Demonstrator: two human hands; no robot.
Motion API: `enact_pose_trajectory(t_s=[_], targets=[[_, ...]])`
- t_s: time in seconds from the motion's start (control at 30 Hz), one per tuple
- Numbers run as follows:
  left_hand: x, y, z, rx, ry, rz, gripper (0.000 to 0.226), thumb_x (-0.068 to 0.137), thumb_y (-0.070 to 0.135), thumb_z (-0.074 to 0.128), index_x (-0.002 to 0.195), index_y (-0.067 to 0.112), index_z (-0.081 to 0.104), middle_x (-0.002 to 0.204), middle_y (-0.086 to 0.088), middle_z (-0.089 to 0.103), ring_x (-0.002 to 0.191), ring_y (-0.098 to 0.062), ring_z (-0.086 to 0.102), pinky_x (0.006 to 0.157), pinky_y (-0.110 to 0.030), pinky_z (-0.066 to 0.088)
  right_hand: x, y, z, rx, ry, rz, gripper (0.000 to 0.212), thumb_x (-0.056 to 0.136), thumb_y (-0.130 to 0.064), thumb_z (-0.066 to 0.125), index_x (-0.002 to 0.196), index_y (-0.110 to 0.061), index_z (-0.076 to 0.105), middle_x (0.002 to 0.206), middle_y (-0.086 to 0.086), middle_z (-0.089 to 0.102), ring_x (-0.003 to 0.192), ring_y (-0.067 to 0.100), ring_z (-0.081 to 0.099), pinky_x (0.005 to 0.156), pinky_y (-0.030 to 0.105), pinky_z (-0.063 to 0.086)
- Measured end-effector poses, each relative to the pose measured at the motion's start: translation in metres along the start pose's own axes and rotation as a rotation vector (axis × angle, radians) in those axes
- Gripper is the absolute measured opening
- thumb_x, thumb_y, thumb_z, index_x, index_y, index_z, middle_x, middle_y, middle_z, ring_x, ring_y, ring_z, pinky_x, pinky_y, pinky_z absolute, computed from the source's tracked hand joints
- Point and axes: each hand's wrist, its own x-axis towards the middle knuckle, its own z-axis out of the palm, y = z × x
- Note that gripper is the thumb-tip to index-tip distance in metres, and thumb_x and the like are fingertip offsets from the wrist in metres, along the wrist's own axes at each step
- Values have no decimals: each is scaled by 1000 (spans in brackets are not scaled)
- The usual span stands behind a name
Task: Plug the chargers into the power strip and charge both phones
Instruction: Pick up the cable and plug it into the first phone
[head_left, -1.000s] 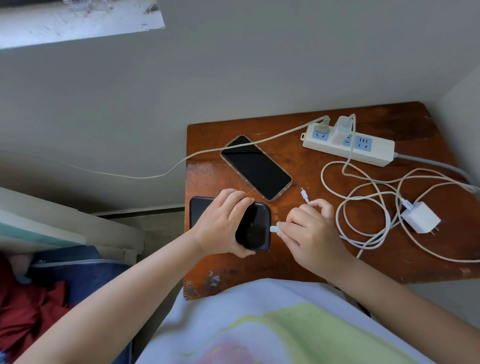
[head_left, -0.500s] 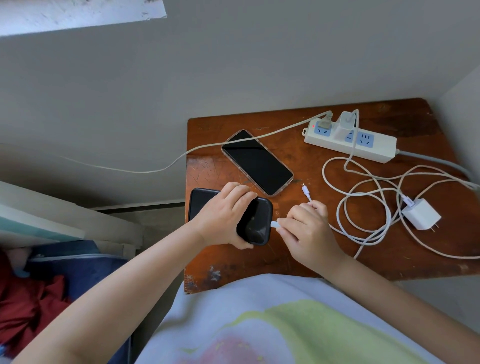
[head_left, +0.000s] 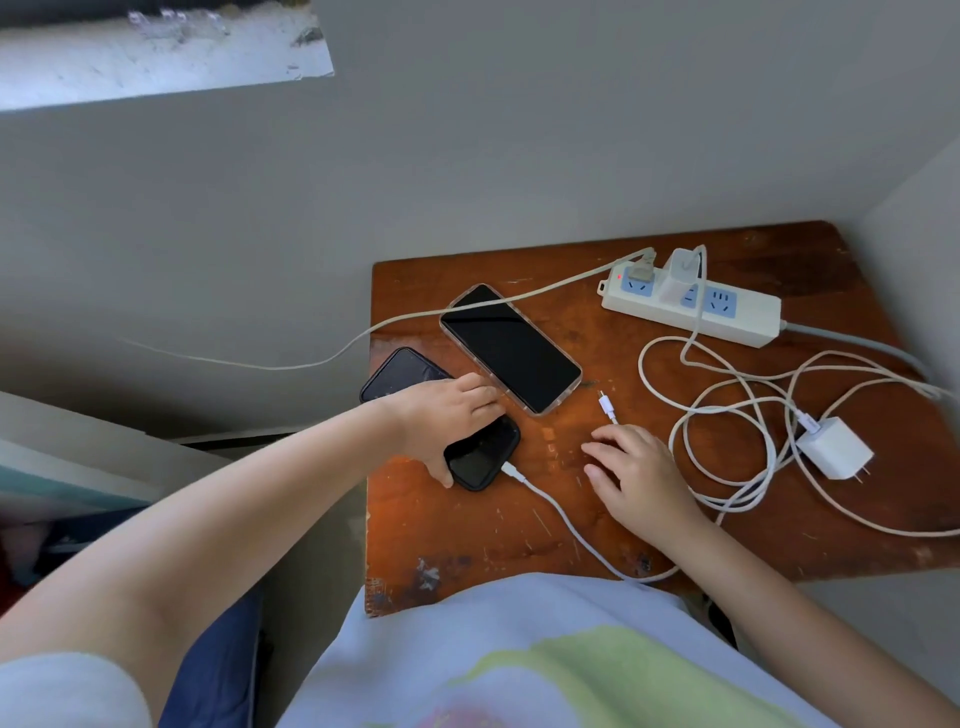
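Although a cable already sits in the black phone (head_left: 480, 454), the clear-cased phone (head_left: 511, 348) lies unplugged beside the loose connector (head_left: 605, 405). Judged light, limp: pinch its rigid tip. Left hand (head_left: 447, 415) clasps the black phone; right hand (head_left: 631, 467) hovers, fingers relaxed.

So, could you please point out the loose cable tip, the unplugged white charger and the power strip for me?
Loose cable tip (head_left: 604, 401), head view, on the white connector lying on the table.
Unplugged white charger (head_left: 835, 448), head view, on its top face.
Power strip (head_left: 748, 313), head view, on the bare white casing near its right end.
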Motion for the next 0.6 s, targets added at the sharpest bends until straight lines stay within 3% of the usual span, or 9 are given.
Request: enact_pose_trajectory(t_s=[0.13,0.33,0.6], targets=[[4,-5,-7,38,-65,61,93,69,40,72,139,12,19,147,-12,25,132,-28,20,109,-38,24,2,-1,11,-93,-94,-22,34,81,-13,66,114,-7,60,127,19,56,121,37,47,100,55,34],[0,-5,-10,13,-82,50,88,72,34,72,140,14,18,150,-9,22,136,-27,16,111,-37,20,3,-1,18,-126,10,-35,36,71,-11,75,106,-11,65,116,18,64,111,37,57,92,58,40],[-3,2,-8,-43,-69,-11,92,71,34,72,141,15,15,151,-9,19,138,-28,11,112,-38,14,2,-2,19,-116,21,-24,29,77,-16,63,106,-10,65,116,18,64,111,37,57,92,58,40]])
